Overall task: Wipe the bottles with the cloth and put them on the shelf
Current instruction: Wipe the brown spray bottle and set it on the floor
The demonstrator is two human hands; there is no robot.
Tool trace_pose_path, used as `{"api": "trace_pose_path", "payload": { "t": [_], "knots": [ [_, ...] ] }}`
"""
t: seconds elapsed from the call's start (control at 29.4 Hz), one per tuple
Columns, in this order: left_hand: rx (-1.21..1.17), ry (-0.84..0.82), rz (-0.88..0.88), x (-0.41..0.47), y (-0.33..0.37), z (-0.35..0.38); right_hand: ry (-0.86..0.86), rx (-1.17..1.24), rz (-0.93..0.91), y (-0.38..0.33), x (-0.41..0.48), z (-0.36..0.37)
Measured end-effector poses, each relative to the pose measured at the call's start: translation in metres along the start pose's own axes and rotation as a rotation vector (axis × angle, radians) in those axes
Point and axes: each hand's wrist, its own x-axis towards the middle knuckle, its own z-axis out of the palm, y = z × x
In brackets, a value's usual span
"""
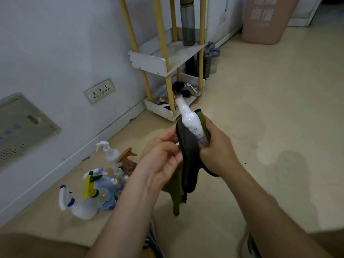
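A small white bottle (190, 119) with a pinkish tip points up and to the left in the middle of the view. My right hand (216, 148) grips its lower end through a dark grey and olive green cloth (188, 164). My left hand (163, 157) pinches the cloth's left edge beside the bottle. The cloth hangs down between both hands. The shelf (149, 61), white with yellow posts, stands against the wall behind, with a tall grey bottle (187, 21) on its middle tier. Several spray bottles (96, 183) are clustered on the floor at lower left.
The shelf's bottom tier (158, 108) holds small dark items. A grey-capped bottle (211, 56) stands on the floor to the right of the shelf. A pink bin (264, 19) stands at the back right. A wall socket (99, 91) is on the left wall. My shoes (251, 246) show at the bottom edge.
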Motion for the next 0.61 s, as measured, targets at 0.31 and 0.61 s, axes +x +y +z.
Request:
{"api": "trace_pose_path", "payload": {
  "t": [0.31, 0.61],
  "knots": [
    [0.674, 0.044, 0.285, -0.008, -0.011, 0.007, -0.132, 0.622, 0.115, -0.03, -0.034, 0.026],
    [1.059, 0.193, 0.608, 0.004, -0.014, 0.015, -0.275, 0.857, 0.222, -0.03, -0.029, -0.001]
  ]
}}
